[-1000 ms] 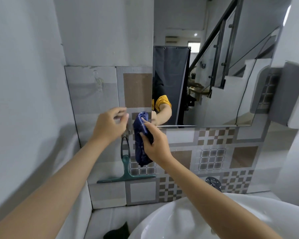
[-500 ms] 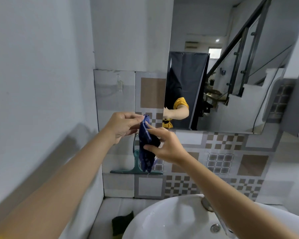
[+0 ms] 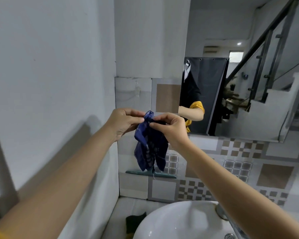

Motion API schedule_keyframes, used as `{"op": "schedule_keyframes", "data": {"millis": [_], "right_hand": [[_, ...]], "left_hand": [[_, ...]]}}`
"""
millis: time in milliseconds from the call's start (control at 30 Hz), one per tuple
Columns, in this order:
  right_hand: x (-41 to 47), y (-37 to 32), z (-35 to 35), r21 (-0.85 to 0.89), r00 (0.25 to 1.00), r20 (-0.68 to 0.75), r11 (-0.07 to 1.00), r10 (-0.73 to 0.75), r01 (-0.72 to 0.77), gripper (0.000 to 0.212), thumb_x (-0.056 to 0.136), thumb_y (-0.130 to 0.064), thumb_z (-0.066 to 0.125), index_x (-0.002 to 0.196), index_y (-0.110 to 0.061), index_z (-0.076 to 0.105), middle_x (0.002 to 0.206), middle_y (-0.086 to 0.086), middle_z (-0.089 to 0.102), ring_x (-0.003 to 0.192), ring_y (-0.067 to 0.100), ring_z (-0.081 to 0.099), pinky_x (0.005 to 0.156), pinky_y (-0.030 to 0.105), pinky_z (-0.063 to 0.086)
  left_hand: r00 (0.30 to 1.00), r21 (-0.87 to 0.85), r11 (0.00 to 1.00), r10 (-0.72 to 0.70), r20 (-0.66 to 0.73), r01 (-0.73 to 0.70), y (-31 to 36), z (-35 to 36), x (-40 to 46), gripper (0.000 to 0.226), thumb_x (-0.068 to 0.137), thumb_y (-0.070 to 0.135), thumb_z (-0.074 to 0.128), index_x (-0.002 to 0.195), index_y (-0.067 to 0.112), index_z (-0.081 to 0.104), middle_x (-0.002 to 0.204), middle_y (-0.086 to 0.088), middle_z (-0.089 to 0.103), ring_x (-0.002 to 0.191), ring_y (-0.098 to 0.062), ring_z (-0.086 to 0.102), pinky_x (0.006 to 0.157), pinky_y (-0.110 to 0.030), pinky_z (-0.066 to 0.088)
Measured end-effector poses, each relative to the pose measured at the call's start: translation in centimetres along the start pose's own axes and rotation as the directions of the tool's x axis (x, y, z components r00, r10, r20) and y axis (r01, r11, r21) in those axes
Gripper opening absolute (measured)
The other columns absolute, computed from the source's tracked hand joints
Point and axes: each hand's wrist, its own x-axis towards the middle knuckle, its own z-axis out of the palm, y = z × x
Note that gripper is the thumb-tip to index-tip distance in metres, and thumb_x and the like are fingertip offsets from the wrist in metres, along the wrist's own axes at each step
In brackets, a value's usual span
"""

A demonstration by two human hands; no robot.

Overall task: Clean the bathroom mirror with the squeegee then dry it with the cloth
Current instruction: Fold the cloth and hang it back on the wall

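— Mirror (image 3: 240,49) first: where does it stand?

— Mounted on the wall above the patterned tiles, reflecting a stair rail and a yellow sleeve. Whether the glass is wet I cannot tell. Below it sits the white sink (image 3: 176,219).

— And the squeegee (image 3: 150,173)?

— Hanging against the tiles, its green blade level, mostly hidden behind the cloth (image 3: 149,145). A second ago the left hand was up at its hook; now no hand touches it, so the wiping stage looks finished.

— What changed with the cloth?

— It was bunched in the right hand (image 3: 169,130) alone. Now the left hand (image 3: 123,120) has joined it: both pinch the top edge between thumb and fingertips, close together, and the blue fabric dangles down, partly shaken out.

— Meaning?

— Likely spreading it open before drying. It is in front of the tiles left of the mirror, not yet on the glass.
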Motion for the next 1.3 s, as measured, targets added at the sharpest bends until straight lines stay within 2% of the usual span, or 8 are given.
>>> {"op": "schedule_keyframes", "data": {"millis": [133, 267, 467, 667, 833, 1000, 1133, 1300], "right_hand": [[2.0, -1.1, -0.1, -0.242, 0.992, 0.056, 0.962, -0.116, 0.126, 0.022, 0.080, 0.000, 0.072, 0.085, -0.022, 0.074, 0.084, -0.007, 0.071, 0.079, 0.004, 0.066, 0.075, 0.018, 0.053], [4.6, -2.2, -0.1, -0.561, 0.940, 0.216, 0.754, -0.265, 0.341, 0.034, 0.088, 0.005, 0.056, 0.100, -0.020, 0.075, 0.091, 0.000, 0.055, 0.078, 0.008, 0.051, 0.067, 0.006, 0.041], [9.9, -3.8, 0.3, -0.761, 0.886, 0.345, 0.460, -0.310, 0.457, 0.053, 0.084, 0.012, 0.051, 0.118, -0.025, 0.068, 0.098, 0.003, 0.041, 0.076, 0.020, 0.045, 0.056, 0.039, 0.048], [14.7, -4.5, 2.5, -0.854, 0.896, 0.350, 0.299, -0.274, 0.425, 0.063, 0.084, 0.009, 0.047, 0.130, -0.033, 0.056, 0.100, 0.003, 0.029, 0.085, 0.018, 0.033, 0.047, 0.023, 0.026], [17.1, -3.0, 3.9, -0.852, 0.925, 0.315, 0.366, -0.211, 0.374, 0.055, 0.086, 0.001, 0.051, 0.132, -0.030, 0.054, 0.108, 0.006, 0.033, 0.096, 0.024, 0.040, 0.057, 0.031, 0.038], [17.5, -0.9, 3.6, -0.763, 0.914, 0.311, 0.506, -0.259, 0.403, 0.038, 0.095, -0.016, 0.047, 0.131, -0.022, 0.055, 0.103, 0.005, 0.034, 0.091, 0.025, 0.049, 0.073, 0.033, 0.048], [17.1, -0.3, 3.4, -0.669, 0.919, 0.279, 0.631, -0.277, 0.393, 0.039, 0.093, -0.022, 0.059, 0.131, -0.018, 0.057, 0.102, 0.005, 0.040, 0.093, 0.017, 0.045, 0.081, 0.016, 0.033], [17.5, -0.5, 2.9, -0.609, 0.906, 0.245, 0.672, -0.345, 0.421, 0.036, 0.088, -0.011, 0.065, 0.123, -0.018, 0.064, 0.100, 0.004, 0.043, 0.087, 0.012, 0.044, 0.074, -0.002, 0.030]], "left_hand": [[0.993, 0.156, 0.985, 0.085, -0.078, -0.072, 1.8, -1.0, 0.8, 0.018, 0.074, -0.010, 0.065, 0.079, 0.007, 0.070, 0.071, -0.004, 0.069, 0.057, -0.010, 0.064, 0.052, -0.017, 0.050], [0.972, 0.417, 0.901, 0.191, -0.135, -0.119, 3.2, -2.3, 2.8, 0.024, 0.075, -0.009, 0.059, 0.077, 0.011, 0.072, 0.073, -0.002, 0.068, 0.055, -0.004, 0.061, 0.052, -0.014, 0.047], [0.872, 0.780, 0.603, 0.460, -0.169, -0.167, 4.2, -2.7, 6.6, 0.034, 0.083, -0.007, 0.044, 0.098, 0.007, 0.072, 0.102, -0.010, 0.069, 0.087, -0.020, 0.061, 0.077, -0.017, 0.042], [0.835, 0.842, 0.485, 0.544, -0.079, -0.237, 4.8, -3.6, 11.4, 0.032, 0.085, -0.007, 0.045, 0.110, -0.002, 0.064, 0.115, -0.021, 0.062, 0.100, -0.032, 0.060, 0.087, -0.024, 0.044], [0.869, 0.805, 0.536, 0.493, -0.052, -0.256, 4.4, -4.0, 13.7, 0.029, 0.085, 0.002, 0.056, 0.113, 0.001, 0.064, 0.102, -0.018, 0.069, 0.085, -0.023, 0.063, 0.070, -0.014, 0.042], [0.893, 0.607, 0.749, 0.429, -0.139, -0.265, 2.6, -3.9, 14.6, 0.041, 0.075, 0.015, 0.075, 0.113, 0.004, 0.064, 0.114, -0.009, 0.066, 0.100, -0.016, 0.061, 0.088, -0.022, 0.045], [0.855, 0.535, 0.781, 0.483, -0.191, -0.321, 2.1, -3.7, 14.6, 0.026, 0.071, 0.010, 0.077, 0.095, 0.009, 0.069, 0.097, -0.004, 0.068, 0.080, -0.011, 0.061, 0.076, -0.018, 0.048], [0.795, 0.561, 0.715, 0.586, -0.156, -0.417, 2.7, -3.9, 14.4, 0.018, 0.076, 0.003, 0.071, 0.089, 0.014, 0.071, 0.083, 0.000, 0.067, 0.071, -0.006, 0.060, 0.067, -0.010, 0.048]]}}
